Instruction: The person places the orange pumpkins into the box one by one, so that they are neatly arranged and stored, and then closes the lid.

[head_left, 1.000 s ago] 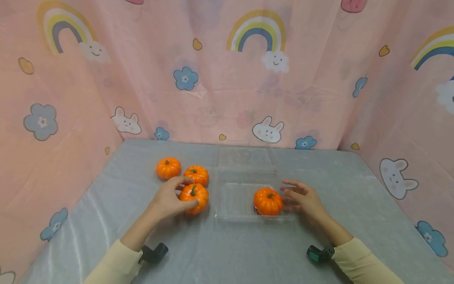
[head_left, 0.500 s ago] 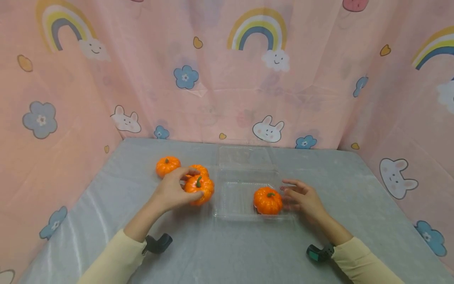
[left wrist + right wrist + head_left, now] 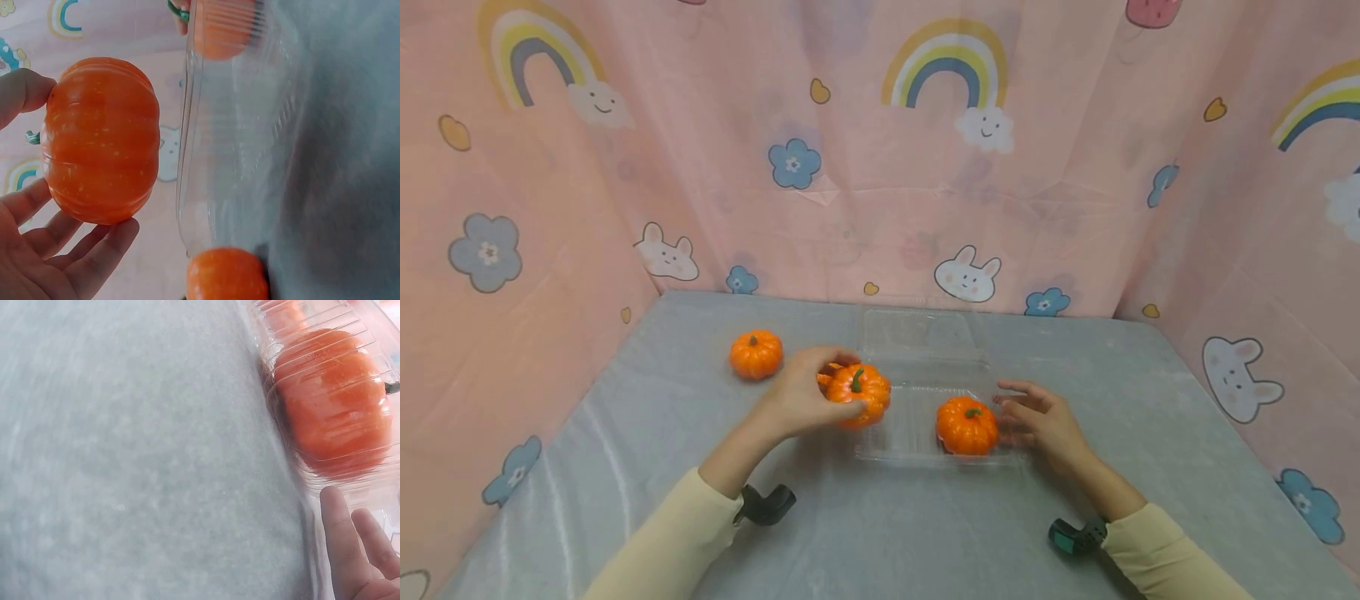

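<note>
My left hand [image 3: 801, 393] holds an orange toy pumpkin [image 3: 863, 393] with a green stem, thumb on one side and fingers on the other. In the left wrist view this pumpkin [image 3: 103, 140] is off the table, beside the wall of a clear plastic box [image 3: 212, 181]. Another pumpkin [image 3: 967, 427] sits inside the box's right part. At the box's right wall, my right hand [image 3: 1048, 425] has its fingers loosely extended; in the right wrist view the fingertips [image 3: 332, 497] are against or very near the clear plastic.
One pumpkin [image 3: 756, 354] stands at the back left of the grey-covered table [image 3: 925, 533]. Another pumpkin [image 3: 228, 275], mostly hidden behind the left hand in the head view, stands left of the box. The box's clear lid [image 3: 917, 332] lies folded back toward the pink curtain [image 3: 865, 217].
My left hand has lifted the front pumpkin off the table and carried it right, to the left edge of the box. The right hand has stayed in place.
</note>
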Motion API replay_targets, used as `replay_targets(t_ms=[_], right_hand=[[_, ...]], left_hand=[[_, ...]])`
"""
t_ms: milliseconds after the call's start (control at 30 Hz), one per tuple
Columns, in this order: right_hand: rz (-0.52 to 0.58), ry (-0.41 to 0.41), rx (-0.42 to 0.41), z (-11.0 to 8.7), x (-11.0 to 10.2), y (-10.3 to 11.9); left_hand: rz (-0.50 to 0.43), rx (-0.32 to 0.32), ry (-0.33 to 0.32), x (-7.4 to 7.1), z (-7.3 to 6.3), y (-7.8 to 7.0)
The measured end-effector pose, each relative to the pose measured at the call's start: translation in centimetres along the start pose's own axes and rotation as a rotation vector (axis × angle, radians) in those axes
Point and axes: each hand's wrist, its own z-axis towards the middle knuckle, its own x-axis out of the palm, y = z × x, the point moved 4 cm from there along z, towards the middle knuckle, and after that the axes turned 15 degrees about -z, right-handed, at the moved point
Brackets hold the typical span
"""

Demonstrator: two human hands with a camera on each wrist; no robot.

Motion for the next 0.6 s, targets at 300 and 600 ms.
replay_targets(t_ms=[300,600], right_hand=[[0.011,-0.008,0.008,0.1,0.1,-0.2],[0.016,-0.004,0.016,0.0,0.1,-0.1]], left_hand=[[-0.007,0.003,0.075,2.5,1.4,-0.8],[0.027,0.051,0.186,4.7,2.5,-0.2]])
